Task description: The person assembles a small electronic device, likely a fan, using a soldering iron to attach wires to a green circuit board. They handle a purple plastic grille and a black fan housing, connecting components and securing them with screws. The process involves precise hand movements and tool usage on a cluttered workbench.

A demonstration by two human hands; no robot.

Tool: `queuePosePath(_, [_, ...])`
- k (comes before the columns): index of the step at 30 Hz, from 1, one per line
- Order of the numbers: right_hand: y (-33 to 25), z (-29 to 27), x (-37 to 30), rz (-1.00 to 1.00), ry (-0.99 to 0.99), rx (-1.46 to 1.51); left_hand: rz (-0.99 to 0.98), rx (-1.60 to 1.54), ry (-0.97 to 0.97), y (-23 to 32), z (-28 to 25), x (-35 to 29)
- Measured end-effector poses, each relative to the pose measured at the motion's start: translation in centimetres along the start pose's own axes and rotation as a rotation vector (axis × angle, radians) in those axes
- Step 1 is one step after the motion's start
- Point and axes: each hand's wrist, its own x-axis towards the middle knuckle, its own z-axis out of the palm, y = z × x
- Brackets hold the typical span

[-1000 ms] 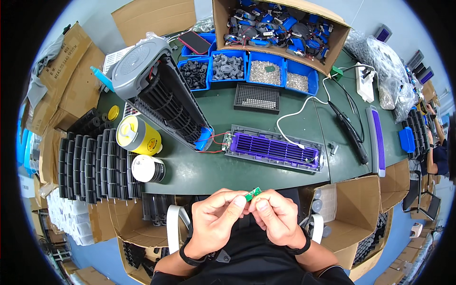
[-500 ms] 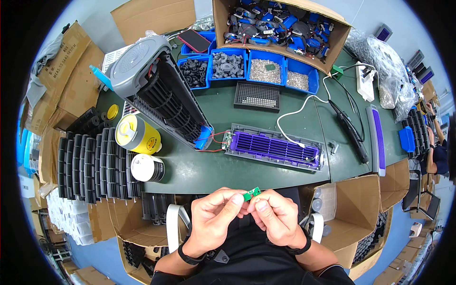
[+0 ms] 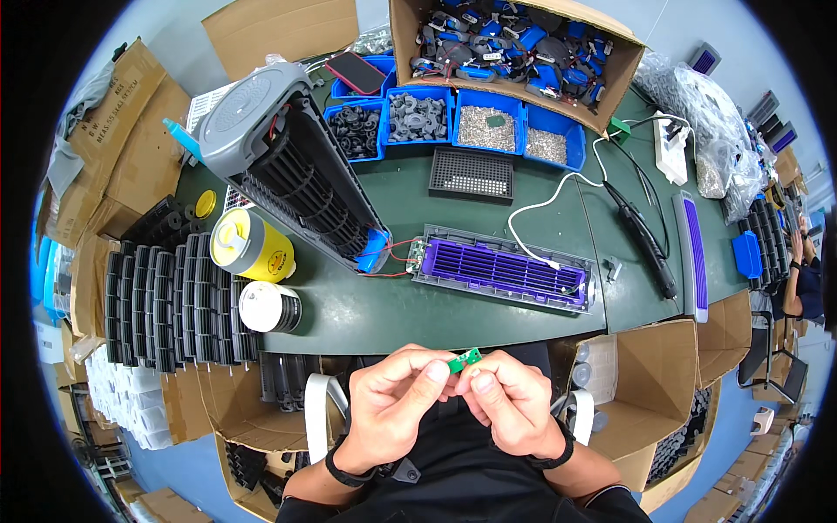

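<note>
A small green circuit board (image 3: 465,360) is held up in front of my body, just off the table's near edge. My left hand (image 3: 394,403) pinches its left end between thumb and fingers. On its right side, my right hand (image 3: 510,399) has thumb and fingertips closed on the board's other end; whether a smaller part is also between them cannot be made out. Beyond my hands lies a grey panel with a purple grille (image 3: 506,272). Red wires join it to a tall grey fan housing (image 3: 301,170) that leans to the left, its black slatted rotor exposed.
Blue bins (image 3: 418,139) of small parts and a black perforated tray (image 3: 472,176) stand at the back, below a carton (image 3: 623,74) of blue motor parts. A black electric screwdriver (image 3: 645,248) lies right. A yellow jar (image 3: 253,246), white tub (image 3: 269,307) and black rotors (image 3: 166,305) stand left.
The green board has tilted and shifted up very slightly between my fingers. Both hands stay in nearly the same place, and the things on the table have not moved.
</note>
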Motion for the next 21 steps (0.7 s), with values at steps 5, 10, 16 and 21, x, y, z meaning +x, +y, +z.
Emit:
queuePosePath(5, [-0.01,-0.49,-0.44,0.054,-0.035,0.022,-0.004,-0.012,-0.002,-0.03,0.06,-0.02])
queuePosePath(10, [-0.04,-0.42,-0.4,0.039,-0.028,0.027,-0.007,-0.013,-0.006,-0.08,0.01,0.0])
queuePosePath(16, [-0.02,-0.48,-0.41,0.037,-0.028,0.029,-0.01,-0.018,-0.001,-0.03,0.1,0.03])
queuePosePath(21, [0.15,-0.55,-0.47,0.028,-0.026,0.021,0.001,-0.004,0.027,0.1,0.6,0.05])
